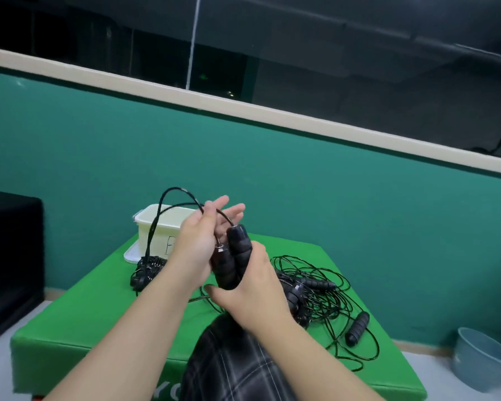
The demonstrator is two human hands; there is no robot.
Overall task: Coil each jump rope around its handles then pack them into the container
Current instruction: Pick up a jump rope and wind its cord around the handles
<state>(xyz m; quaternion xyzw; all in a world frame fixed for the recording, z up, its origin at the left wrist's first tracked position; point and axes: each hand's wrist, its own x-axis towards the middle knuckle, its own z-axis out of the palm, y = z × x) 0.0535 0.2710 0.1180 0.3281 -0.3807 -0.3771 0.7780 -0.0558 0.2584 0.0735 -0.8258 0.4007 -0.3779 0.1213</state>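
Right hand (255,287) grips two handles (232,261) (black, upright), left hand (203,241) beside them

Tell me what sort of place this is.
Probably an indoor gym or activity room, though that is a guess. A padded green mat serves as the work surface, a teal padded wall runs behind it under dark windows, and loose jump ropes lie on the mat.
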